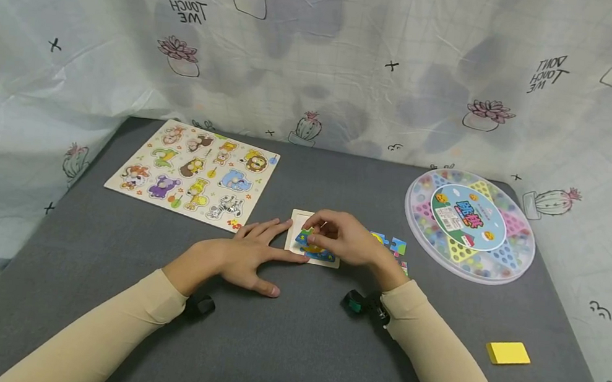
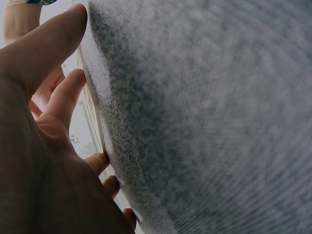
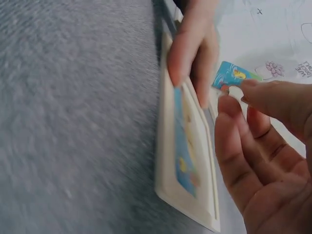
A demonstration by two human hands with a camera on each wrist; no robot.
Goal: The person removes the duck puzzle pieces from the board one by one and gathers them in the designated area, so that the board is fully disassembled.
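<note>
My left hand [image 1: 248, 259] lies spread on the table, its straight fingers touching the left and near edges of a small wooden puzzle tray [image 1: 297, 217]. Over that tray my right hand [image 1: 342, 238] pinches a blue-and-green jigsaw piece [image 1: 303, 237] between thumb and fingertips. In the right wrist view the pinched jigsaw piece [image 3: 230, 74] is held tilted above the tray [image 3: 165, 161], which has a blue picture section [image 3: 183, 163] in its recess. The left wrist view shows the left thumb [image 2: 53, 44] and fingers along the cloth; the piece cannot be seen there.
Several loose jigsaw pieces [image 1: 398, 246] lie right of the tray, partly behind the right hand. An animal peg board [image 1: 213, 172] is at back left, a round board-game case [image 1: 470, 227] at back right. A yellow block [image 1: 508, 353] lies at near right.
</note>
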